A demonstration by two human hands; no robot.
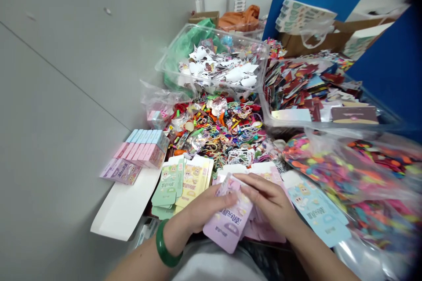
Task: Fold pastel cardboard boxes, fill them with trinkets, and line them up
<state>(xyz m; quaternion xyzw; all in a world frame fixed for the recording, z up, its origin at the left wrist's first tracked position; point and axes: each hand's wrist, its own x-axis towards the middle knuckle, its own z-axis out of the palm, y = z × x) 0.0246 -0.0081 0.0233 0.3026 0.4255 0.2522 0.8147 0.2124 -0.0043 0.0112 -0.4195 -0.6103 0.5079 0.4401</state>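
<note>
A purple printed carton (227, 224) is held low in front of me, tilted, with cartoon figures on its face. My left hand (205, 211) grips its left side, thumb across the front, and a green bangle circles that wrist. The fingers of my right hand (271, 204) close on the carton's top right edge. Behind and under the hands lie flat pink cartons (265, 171), partly hidden. Flat green cartons (167, 182) and yellow cartons (192, 180) lie to the left; flat blue cartons (319, 208) lie to the right.
Filled-out pink, blue and purple boxes (145, 153) stand in rows on a white card strip (123, 210). Mixed small trinkets (220, 127) fill the middle. Clear bins of paper pieces (217, 68) and cards (303, 83) stand behind; plastic bags of colourful bits (346, 171) lie right.
</note>
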